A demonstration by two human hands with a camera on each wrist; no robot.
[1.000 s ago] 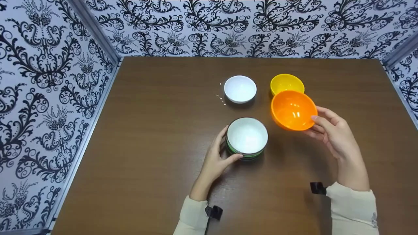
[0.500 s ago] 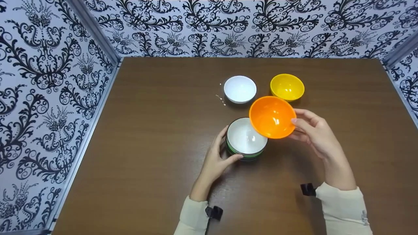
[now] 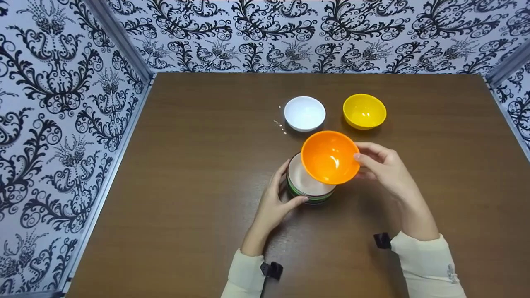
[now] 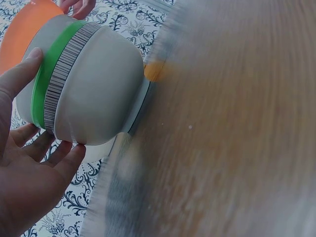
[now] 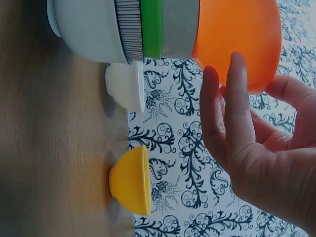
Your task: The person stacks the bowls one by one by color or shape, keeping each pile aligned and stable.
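Note:
An orange bowl [image 3: 330, 157] tilts over the right part of a stack of bowls [image 3: 304, 180], its rim pinched between the thumb and fingers of my right hand [image 3: 383, 169]. In the right wrist view the orange bowl [image 5: 242, 39] overlaps the top of the stack [image 5: 94, 29]. White-walled bowls with a green band and a black-striped band make up the stack. My left hand [image 3: 275, 200] curls round its left side, thumb at the front. From the left wrist view, the fingers [image 4: 59, 158] of that hand touch the lower wall of the stack [image 4: 103, 84].
Behind the stack stand a small white bowl [image 3: 304, 113] and, to its right, a yellow bowl [image 3: 364, 111]. Small white specks [image 3: 280, 126] lie left of the white bowl. Patterned walls [image 3: 290, 37] border the brown table [image 3: 186, 165] at the back and sides.
My right hand has carried the orange bowl leftward and slightly nearer, from in front of the yellow bowl to over the stack. The left hand and the stack have stayed put.

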